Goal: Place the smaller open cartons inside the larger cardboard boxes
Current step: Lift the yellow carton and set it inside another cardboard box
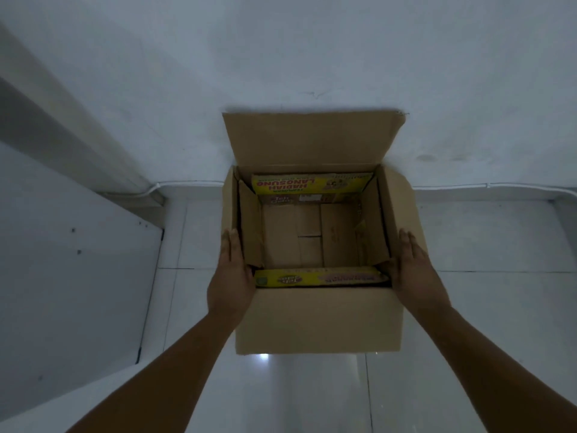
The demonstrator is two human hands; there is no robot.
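My left hand (pixel 232 276) lies flat, fingers straight, against the left side flap of the large cardboard box (pixel 318 320); my right hand (pixel 412 270) presses flat on the right flap, gripping nothing. Between them the smaller yellow-printed carton (pixel 312 235) sits inside the box, open and empty. Beyond, the rear flap stands up against the white wall (pixel 312 57), on the tiled floor (pixel 468 307).

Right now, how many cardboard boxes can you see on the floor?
2: a large box against the wall, and a smaller open carton with yellow printed flaps nested inside it. Nothing shows under the carton, though something could be hidden there.
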